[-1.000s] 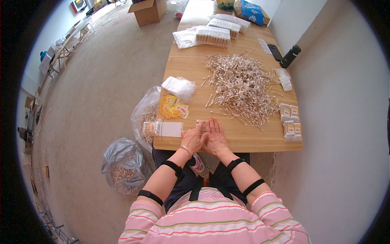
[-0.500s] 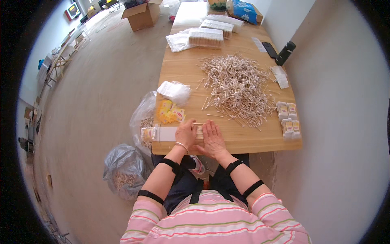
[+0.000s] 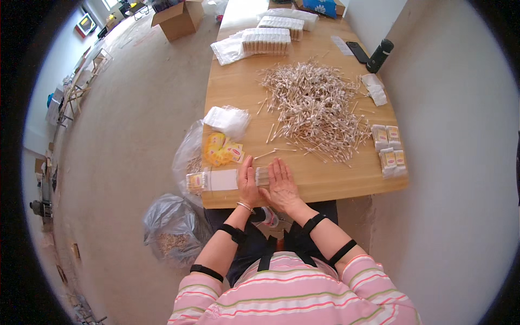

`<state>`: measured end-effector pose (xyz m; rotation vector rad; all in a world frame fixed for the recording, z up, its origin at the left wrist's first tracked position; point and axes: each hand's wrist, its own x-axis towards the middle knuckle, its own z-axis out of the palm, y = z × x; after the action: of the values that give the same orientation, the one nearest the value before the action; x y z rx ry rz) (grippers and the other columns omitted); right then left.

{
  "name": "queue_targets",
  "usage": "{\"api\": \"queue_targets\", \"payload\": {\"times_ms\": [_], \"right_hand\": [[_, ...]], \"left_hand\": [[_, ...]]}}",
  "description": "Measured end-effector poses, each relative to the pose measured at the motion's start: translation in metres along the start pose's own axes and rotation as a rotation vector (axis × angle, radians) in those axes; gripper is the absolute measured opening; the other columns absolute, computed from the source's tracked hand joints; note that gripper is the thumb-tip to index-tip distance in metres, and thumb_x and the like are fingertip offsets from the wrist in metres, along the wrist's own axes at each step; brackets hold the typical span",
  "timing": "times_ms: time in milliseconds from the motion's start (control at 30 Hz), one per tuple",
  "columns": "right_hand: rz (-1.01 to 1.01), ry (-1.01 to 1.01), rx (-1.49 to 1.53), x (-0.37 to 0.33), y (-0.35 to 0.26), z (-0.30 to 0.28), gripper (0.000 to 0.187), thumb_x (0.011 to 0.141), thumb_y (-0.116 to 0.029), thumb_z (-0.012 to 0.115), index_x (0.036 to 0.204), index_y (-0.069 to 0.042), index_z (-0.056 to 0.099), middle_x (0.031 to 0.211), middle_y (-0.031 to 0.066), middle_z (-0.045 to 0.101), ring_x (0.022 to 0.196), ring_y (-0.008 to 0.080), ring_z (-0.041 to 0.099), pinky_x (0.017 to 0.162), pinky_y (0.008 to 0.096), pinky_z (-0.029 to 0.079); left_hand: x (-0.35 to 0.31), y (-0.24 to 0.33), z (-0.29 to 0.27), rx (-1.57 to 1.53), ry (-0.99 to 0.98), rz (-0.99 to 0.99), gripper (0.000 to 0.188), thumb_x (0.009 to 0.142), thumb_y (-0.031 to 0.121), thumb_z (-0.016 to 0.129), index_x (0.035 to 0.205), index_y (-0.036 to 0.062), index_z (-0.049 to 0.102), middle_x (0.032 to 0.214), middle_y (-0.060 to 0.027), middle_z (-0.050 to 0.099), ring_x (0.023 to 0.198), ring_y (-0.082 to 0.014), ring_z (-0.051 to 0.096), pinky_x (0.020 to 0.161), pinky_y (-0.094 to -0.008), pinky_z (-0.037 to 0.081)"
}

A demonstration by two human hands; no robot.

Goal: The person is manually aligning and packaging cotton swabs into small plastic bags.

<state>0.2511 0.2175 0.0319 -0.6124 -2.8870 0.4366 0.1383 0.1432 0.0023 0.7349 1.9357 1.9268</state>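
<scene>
A row of cotton swabs (image 3: pixel 262 176) is lying near the near edge of the counter (image 3: pixel 341 176), and I am hemming it in between my left hand (image 3: pixel 248 183), outstretched and uncurled, and my right hand (image 3: pixel 281 187), flattened and straight. Yellow cards (image 3: pixel 219 150) are lying by the left edge; a pile of loose swabs (image 3: pixel 314 105) is spreading farther in.

Table (image 3: pixel 341 179) is smooth wood, glossy at far end. Swabs (image 3: pixel 317 111) look wooden with cottony tips. Grey bag (image 3: pixel 172 214) is crinkled plastic, box (image 3: pixel 181 23) matt cardboard.
</scene>
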Motion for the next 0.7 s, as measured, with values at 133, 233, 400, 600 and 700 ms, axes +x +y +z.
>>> {"api": "queue_targets", "payload": {"times_ms": [133, 233, 400, 600, 700], "right_hand": [[-0.001, 0.005, -0.025, -0.001, -0.009, 0.002, 0.086, 0.083, -0.046, 0.055, 0.139, 0.009, 0.021, 0.147, 0.0244, 0.017, 0.14, 0.0362, 0.011, 0.114, 0.0449, 0.009], [-0.007, 0.032, -0.024, -0.001, -0.017, 0.005, 0.085, 0.083, -0.044, 0.055, 0.139, 0.01, 0.021, 0.147, 0.0252, 0.017, 0.139, 0.0371, 0.012, 0.114, 0.0454, 0.009], [0.014, 0.0, -0.012, 0.002, -0.032, 0.014, 0.083, 0.084, -0.044, 0.052, 0.139, 0.01, 0.02, 0.148, 0.0267, 0.014, 0.14, 0.038, 0.008, 0.114, 0.0459, 0.007], [0.042, -0.062, 0.013, 0.024, -0.074, 0.036, 0.08, 0.087, -0.043, 0.045, 0.14, 0.011, 0.017, 0.149, 0.0271, 0.01, 0.14, 0.0391, 0.004, 0.114, 0.0473, 0.003], [0.042, -0.063, 0.008, 0.036, -0.097, 0.049, 0.079, 0.087, -0.041, 0.044, 0.14, 0.011, 0.015, 0.149, 0.027, 0.009, 0.14, 0.0396, 0.003, 0.114, 0.0482, 0.002]], "left_hand": [[-0.005, 0.007, 0.0, -0.111, -0.046, -0.098, 0.047, 0.1, 0.028, 0.035, 0.132, -0.0049, 0.041, 0.134, -0.0168, 0.046, 0.126, -0.0235, 0.041, 0.106, -0.0331, 0.03], [-0.002, 0.012, -0.004, -0.164, -0.05, -0.136, 0.048, 0.101, 0.03, 0.034, 0.133, -0.0046, 0.041, 0.135, -0.0162, 0.045, 0.127, -0.0232, 0.039, 0.107, -0.0328, 0.029], [-0.001, 0.015, -0.014, -0.285, -0.002, -0.201, 0.049, 0.101, 0.032, 0.034, 0.131, -0.0053, 0.043, 0.134, -0.0162, 0.046, 0.126, -0.0225, 0.041, 0.107, -0.0325, 0.029], [0.006, 0.011, -0.055, -0.211, 0.039, -0.146, 0.048, 0.1, 0.032, 0.035, 0.127, -0.0061, 0.047, 0.13, -0.0168, 0.049, 0.122, -0.0227, 0.045, 0.106, -0.0325, 0.032], [0.012, 0.005, -0.078, -0.202, 0.083, -0.146, 0.048, 0.1, 0.032, 0.036, 0.125, -0.0063, 0.048, 0.127, -0.0163, 0.052, 0.121, -0.0226, 0.046, 0.105, -0.0325, 0.032]]}}
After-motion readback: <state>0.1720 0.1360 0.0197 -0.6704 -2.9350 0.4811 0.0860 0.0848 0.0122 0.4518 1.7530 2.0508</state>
